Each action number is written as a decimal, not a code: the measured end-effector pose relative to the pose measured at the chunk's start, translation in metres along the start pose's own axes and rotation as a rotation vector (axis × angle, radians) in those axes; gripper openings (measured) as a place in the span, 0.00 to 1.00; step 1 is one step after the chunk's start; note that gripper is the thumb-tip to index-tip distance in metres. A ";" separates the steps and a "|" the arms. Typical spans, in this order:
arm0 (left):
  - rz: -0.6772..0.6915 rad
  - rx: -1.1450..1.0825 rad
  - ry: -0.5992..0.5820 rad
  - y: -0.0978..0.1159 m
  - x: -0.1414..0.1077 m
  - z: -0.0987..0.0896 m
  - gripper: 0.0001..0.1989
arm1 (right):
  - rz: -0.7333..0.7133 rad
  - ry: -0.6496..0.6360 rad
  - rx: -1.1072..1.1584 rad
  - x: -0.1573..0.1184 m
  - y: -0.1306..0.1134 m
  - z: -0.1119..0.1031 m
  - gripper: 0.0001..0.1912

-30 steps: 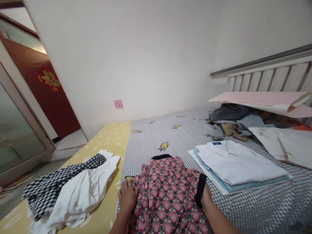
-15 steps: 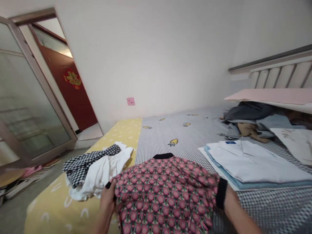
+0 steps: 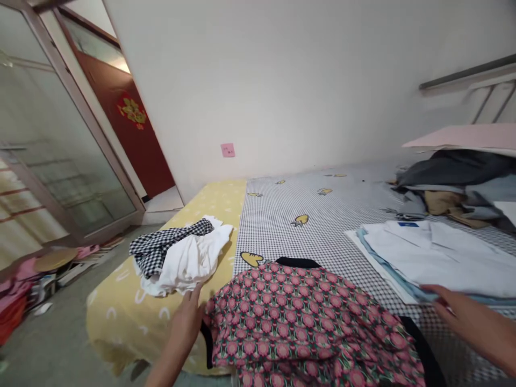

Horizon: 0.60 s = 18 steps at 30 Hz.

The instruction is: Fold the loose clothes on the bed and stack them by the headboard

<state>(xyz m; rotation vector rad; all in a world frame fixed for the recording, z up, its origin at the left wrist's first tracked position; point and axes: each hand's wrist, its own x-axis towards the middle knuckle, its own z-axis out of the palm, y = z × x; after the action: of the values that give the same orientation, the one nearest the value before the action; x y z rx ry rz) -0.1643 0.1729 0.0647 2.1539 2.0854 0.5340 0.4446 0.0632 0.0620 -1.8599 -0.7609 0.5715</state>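
A pink floral garment (image 3: 298, 317) with black trim lies spread at the bed's near edge, its black collar pointing away from me. At its left sleeve is my left hand (image 3: 187, 317), fingers close together by the black cuff; whether they grip the cloth is hidden. My right hand (image 3: 459, 312) is off the garment, thumb and fingers apart with nothing between them, by the near edge of the folded white shirt (image 3: 443, 258). That shirt rests on light blue cloth. Left of the garment, a white cloth (image 3: 193, 258) and a black-and-white checked cloth (image 3: 159, 247) lie crumpled together.
The bed has a yellow cover (image 3: 121, 312) on the left and a checked sheet (image 3: 274, 220) beside it. Dark and brown clothes (image 3: 463, 172) sit under a pink board (image 3: 471, 136) at the right. Assorted items (image 3: 56, 260) lie on the floor at left.
My right hand has let go of the right cuff and moved right, its fingers opening. The garment lies flatter, its right sleeve lower. The view has shifted left.
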 end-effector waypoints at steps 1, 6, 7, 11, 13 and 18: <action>-0.009 -0.043 -0.032 0.013 0.009 0.000 0.27 | -0.021 -0.058 -0.091 -0.006 -0.013 0.004 0.13; -0.068 -0.284 -0.174 0.062 0.048 0.034 0.36 | 0.097 -0.418 -0.054 -0.051 -0.042 0.064 0.50; -0.074 -0.294 -0.178 0.068 0.051 0.042 0.36 | 0.130 -0.445 -0.032 -0.058 -0.037 0.077 0.55; -0.053 -0.275 -0.172 0.072 0.041 0.055 0.28 | 0.127 -0.429 -0.024 -0.069 0.004 0.114 0.54; -0.030 -0.273 -0.175 0.069 0.030 0.053 0.23 | 0.100 -0.405 -0.029 -0.069 0.022 0.123 0.43; -0.093 -0.259 -0.133 0.057 0.006 0.049 0.12 | 0.123 -0.426 0.088 -0.068 0.035 0.125 0.22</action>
<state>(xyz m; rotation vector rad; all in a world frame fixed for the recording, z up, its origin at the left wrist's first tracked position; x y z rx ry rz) -0.0945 0.1840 0.0381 1.8864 1.9177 0.5957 0.3217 0.0819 -0.0152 -1.7306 -0.8821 1.0852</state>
